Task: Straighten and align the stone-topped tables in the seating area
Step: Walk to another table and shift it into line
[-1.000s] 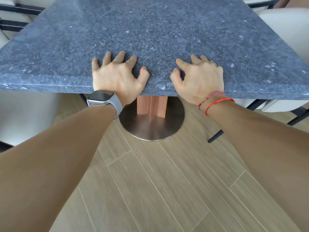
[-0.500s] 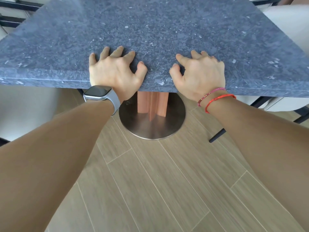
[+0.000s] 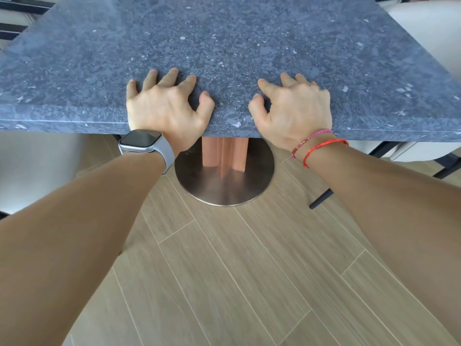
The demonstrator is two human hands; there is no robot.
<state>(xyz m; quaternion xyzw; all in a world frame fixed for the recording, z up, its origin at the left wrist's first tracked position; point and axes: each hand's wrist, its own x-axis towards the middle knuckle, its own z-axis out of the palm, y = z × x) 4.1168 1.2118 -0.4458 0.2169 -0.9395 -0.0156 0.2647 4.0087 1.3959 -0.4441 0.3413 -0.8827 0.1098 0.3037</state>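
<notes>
A dark grey speckled stone table top (image 3: 249,41) fills the upper half of the view, with its near edge running across in front of me. It stands on a copper-coloured post (image 3: 224,156) with a round metal base plate (image 3: 224,188) on the floor. My left hand (image 3: 167,106), with a watch on the wrist, lies over the near edge, its spread, arched fingers and thumb pressing down on the top. A little to the right, my right hand (image 3: 294,108), with red bracelets on the wrist, presses on the top the same way.
Pale upholstered chairs stand at the left (image 3: 32,166) and at the right (image 3: 429,31), close to the table. A dark chair leg (image 3: 321,198) touches the wood-plank floor (image 3: 249,270) right of the base plate. More dark chair frames show at the far left corner.
Both hands have slid slightly farther onto the top and the table edge sits a touch higher in view. Otherwise the hands keep the same pressing pose.
</notes>
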